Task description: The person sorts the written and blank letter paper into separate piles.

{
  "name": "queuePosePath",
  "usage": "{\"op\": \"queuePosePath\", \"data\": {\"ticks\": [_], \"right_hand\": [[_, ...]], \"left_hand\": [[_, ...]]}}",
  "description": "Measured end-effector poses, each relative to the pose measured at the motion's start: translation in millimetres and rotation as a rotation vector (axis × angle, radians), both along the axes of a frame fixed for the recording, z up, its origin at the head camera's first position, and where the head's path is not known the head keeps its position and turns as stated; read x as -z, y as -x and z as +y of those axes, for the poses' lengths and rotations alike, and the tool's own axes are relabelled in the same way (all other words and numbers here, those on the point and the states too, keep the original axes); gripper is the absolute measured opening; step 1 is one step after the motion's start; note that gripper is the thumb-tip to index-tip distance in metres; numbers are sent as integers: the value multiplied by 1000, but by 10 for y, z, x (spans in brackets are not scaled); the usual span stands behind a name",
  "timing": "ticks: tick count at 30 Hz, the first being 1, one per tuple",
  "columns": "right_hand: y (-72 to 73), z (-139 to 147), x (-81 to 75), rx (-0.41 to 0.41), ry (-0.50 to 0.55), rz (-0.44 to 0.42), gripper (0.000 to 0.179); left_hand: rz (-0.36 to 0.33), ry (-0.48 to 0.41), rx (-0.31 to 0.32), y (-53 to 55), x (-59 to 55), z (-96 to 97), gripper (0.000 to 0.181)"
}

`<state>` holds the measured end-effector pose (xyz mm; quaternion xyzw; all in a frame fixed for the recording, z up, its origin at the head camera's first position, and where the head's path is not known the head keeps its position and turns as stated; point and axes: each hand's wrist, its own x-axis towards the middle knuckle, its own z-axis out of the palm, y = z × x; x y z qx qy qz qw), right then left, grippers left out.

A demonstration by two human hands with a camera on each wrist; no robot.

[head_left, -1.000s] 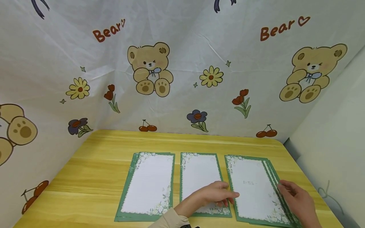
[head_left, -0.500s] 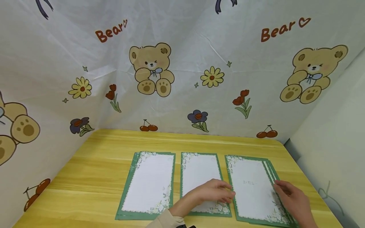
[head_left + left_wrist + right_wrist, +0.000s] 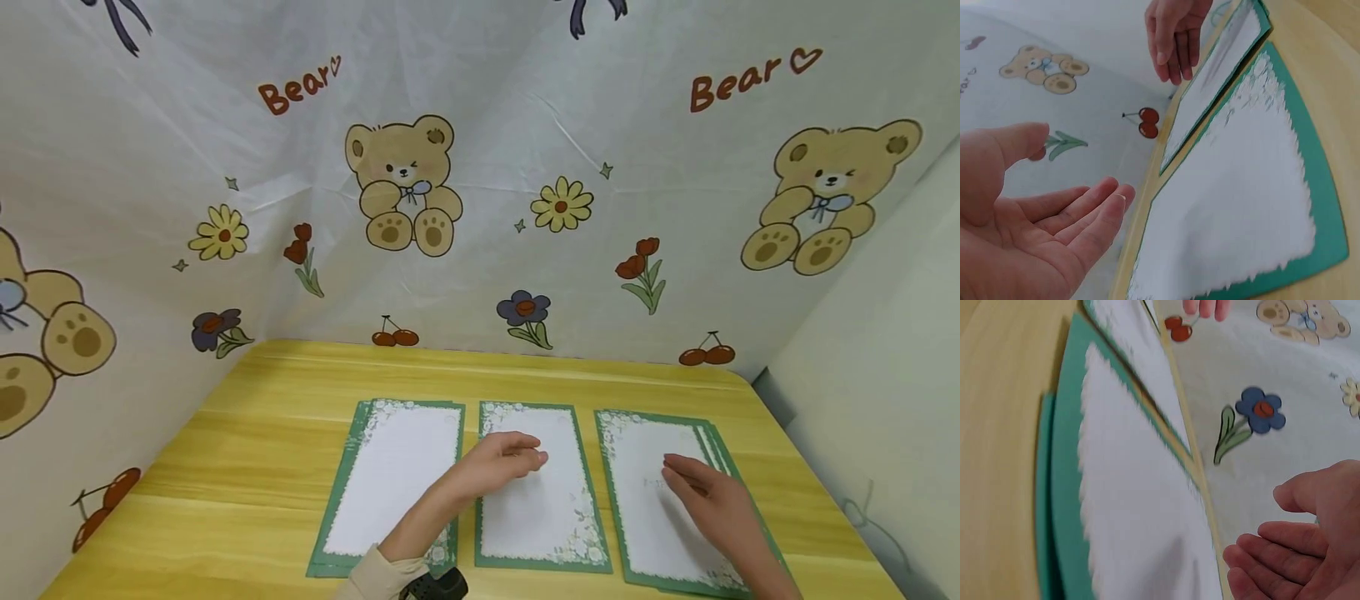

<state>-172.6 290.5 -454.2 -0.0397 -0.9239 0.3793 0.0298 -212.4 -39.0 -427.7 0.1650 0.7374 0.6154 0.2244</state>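
Three groups of green-bordered, flower-printed paper lie side by side on the table: a left stack (image 3: pixel 397 483), a middle sheet (image 3: pixel 536 508) and a right stack (image 3: pixel 645 525). Above the middle sheet hovers my left hand (image 3: pixel 504 462), its fingers loosely bent and holding nothing. My right hand (image 3: pixel 712 500) is raised over the right stack, also holding nothing, and it partly covers the faint handwriting there. In both wrist views the palms show bare, with thumb and fingers apart.
The wood-patterned table (image 3: pixel 240 467) extends around the papers. Behind it hangs a white cloth (image 3: pixel 465 300) printed with bears and flowers. A black band (image 3: pixel 438 583) is on the left wrist. A pale cord (image 3: pixel 862 517) hangs beyond the table's right side.
Both hands have come up off the right stack's edges. The left hand moved left over the middle sheet; the right moved left and up over the right stack. The papers stay in place.
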Motion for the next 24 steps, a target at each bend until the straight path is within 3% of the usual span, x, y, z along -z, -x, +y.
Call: {"op": "queuePosePath", "data": {"ticks": [4, 8, 16, 24], "right_hand": [[64, -245, -42, -68, 46, 12, 48], [105, -465, -56, -152, 131, -22, 48], [132, -708, -28, -261, 239, -125, 57], [122, -818, -26, -310, 70, -100, 63]], "left_hand": [[19, -7, -52, 26, -5, -281, 53], [20, 4, -95, 25, 65, -484, 60], [-37, 23, -144, 9, 222, -562, 74], [-54, 7, -157, -10, 234, -565, 80]]}}
